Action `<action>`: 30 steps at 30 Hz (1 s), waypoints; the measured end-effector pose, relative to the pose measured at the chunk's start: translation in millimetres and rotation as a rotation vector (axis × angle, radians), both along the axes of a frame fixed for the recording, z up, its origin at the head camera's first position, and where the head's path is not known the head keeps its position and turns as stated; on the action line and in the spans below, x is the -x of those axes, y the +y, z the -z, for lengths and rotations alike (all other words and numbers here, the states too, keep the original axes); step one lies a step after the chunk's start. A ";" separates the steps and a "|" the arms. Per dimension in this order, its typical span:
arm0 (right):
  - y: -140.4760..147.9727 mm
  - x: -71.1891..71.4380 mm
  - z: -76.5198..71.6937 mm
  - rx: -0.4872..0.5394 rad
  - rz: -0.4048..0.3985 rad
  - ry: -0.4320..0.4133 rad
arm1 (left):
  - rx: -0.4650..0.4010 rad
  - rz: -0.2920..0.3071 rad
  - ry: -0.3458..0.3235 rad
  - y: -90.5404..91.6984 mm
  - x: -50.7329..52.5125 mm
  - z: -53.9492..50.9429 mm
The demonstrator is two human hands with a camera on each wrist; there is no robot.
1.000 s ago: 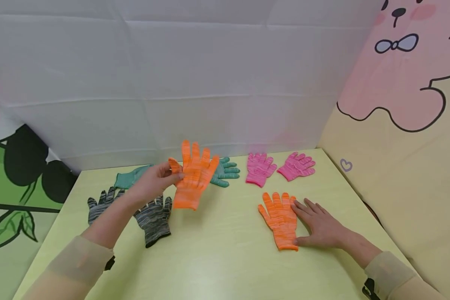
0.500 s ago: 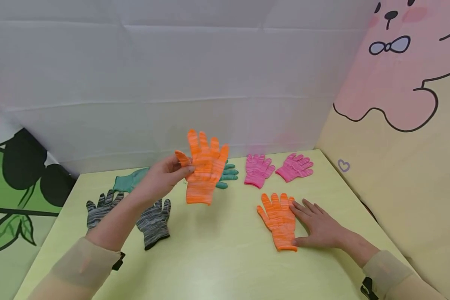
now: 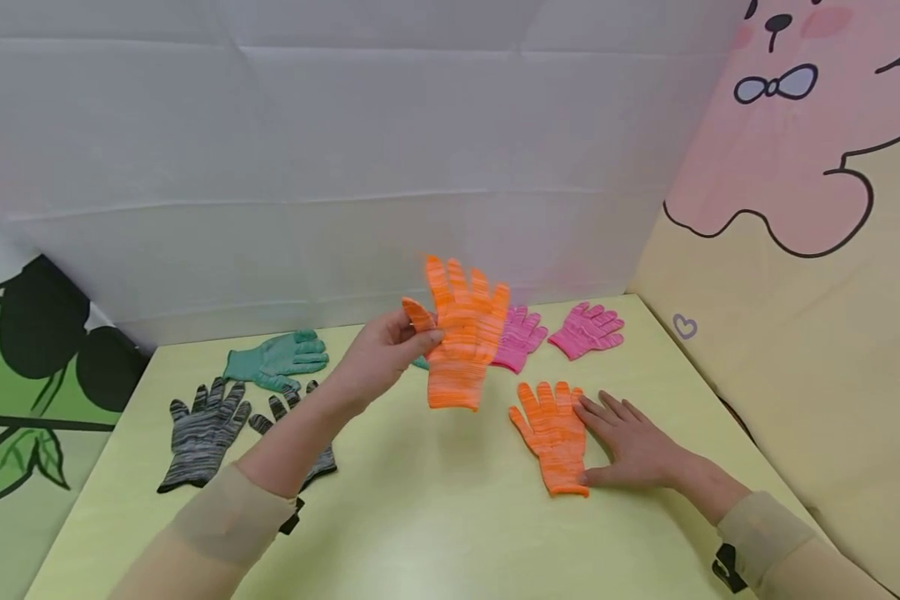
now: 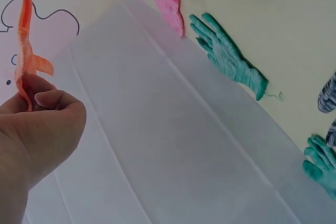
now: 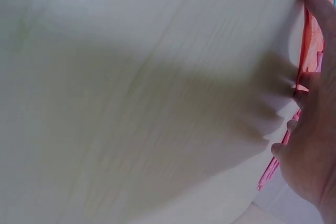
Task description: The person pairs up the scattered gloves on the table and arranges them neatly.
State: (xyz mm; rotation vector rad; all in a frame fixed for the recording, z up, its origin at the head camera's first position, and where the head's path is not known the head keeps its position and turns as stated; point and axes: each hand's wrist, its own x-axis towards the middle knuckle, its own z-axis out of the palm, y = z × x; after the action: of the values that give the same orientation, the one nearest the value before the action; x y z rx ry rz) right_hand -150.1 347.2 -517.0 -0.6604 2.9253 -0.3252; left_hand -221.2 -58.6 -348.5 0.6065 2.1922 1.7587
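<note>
Above the middle of the table, my left hand (image 3: 386, 350) pinches an orange knit glove (image 3: 463, 354) by its thumb side, between thumb and fingers. The glove hangs upright with its fingers up, hiding most of a green glove behind it and part of a pink one. In the left wrist view the held glove (image 4: 25, 51) appears edge-on above the thumb. A second orange glove (image 3: 555, 437) lies flat on the table at the right. My right hand (image 3: 633, 442) rests along its right edge, fingers spread, with thumb near the cuff and fingertips at the glove's finger side.
A pink glove (image 3: 588, 331) lies at the back right beside the partly covered pink glove (image 3: 521, 337). At the back left is a green glove (image 3: 281, 360), with two grey-black gloves (image 3: 204, 437) in front. A pale cloth wall (image 3: 330, 167) stands behind the table (image 3: 412, 525).
My left hand has carried the orange glove to the right, uncovering the left green glove and the left grey one. My right hand has stayed beside the other orange glove.
</note>
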 end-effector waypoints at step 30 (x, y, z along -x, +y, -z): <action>10.0 3.1 -12.7 0.018 0.007 0.002 | -0.142 -0.029 -0.185 75.8 -17.3 56.1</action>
State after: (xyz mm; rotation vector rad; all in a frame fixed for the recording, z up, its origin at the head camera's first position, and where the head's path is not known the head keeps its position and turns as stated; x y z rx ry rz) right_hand -153.1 357.2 -504.3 -0.6531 2.9309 -0.3514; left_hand -203.9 17.1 -404.6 0.4243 1.9752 1.9142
